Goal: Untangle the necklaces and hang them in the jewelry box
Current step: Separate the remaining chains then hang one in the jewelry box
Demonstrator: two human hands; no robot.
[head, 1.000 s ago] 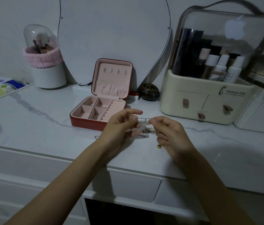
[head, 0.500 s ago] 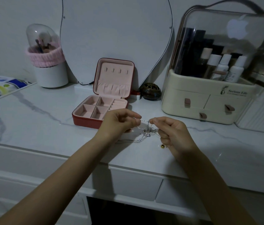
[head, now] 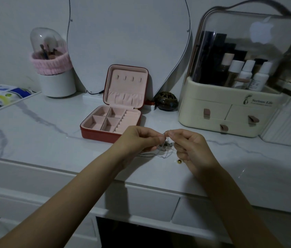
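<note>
Necklaces (head: 165,146) — a knotted clump of thin silver chain — hang between both hands just above the marble tabletop (head: 33,140), with loose loops trailing onto it. The left hand (head: 139,139) pinches the tangle with curled fingers; the right hand (head: 193,149) pinches it from the other side, fingertips nearly touching the left's. A small gold bead (head: 179,161) lies just beside the right hand. Behind the left hand sits the red jewelry box (head: 111,122) — lid upright, pink compartments bare. Farther right stands a cream cosmetics organizer (head: 230,111).
</note>
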